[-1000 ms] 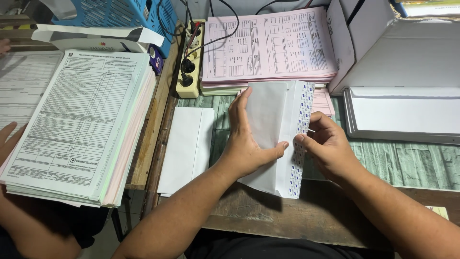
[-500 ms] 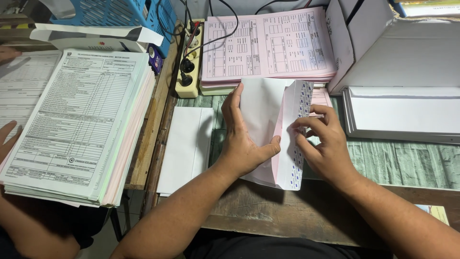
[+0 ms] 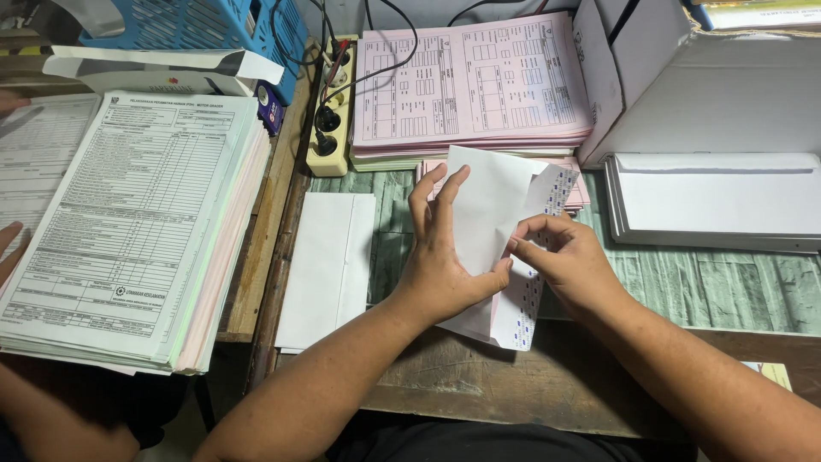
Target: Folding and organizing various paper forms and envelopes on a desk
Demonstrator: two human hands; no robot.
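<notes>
Surface: a worn wooden desk point(image 3: 547, 389) with a green plank-patterned top lay under the papers, crowded on every side.
Envelope: a white envelope point(image 3: 492, 214) stood tilted just above the desk's middle, its flap open and the blue-patterned lining point(image 3: 530, 291) showing along the right edge.
Left hand: the left hand point(image 3: 445, 257) lay spread against the front of the envelope, fingers pointing up, the thumb clamped round its right edge.
Right hand: the right hand point(image 3: 569, 261) was closed in a pinch on the flap edge, its fingertips meeting the left thumb.
Just left: more white envelopes point(image 3: 329, 265) lay flat on the desk, apart from the hands.
Behind: a small pink stack point(image 3: 575, 190) lay partly hidden by the held envelope, and beyond it a thick stack of pink printed forms point(image 3: 470, 81).
Right: a white box point(image 3: 718, 201) of envelopes sat near the right hand, with a white carton point(image 3: 684, 77) behind it.
Left side: a power strip point(image 3: 329, 120) with plugs stood beside a tall stack of white printed forms point(image 3: 128, 231); a blue basket point(image 3: 197, 26) sat behind.
Other person: a hand point(image 3: 8, 252) touched papers at the far left edge.
</notes>
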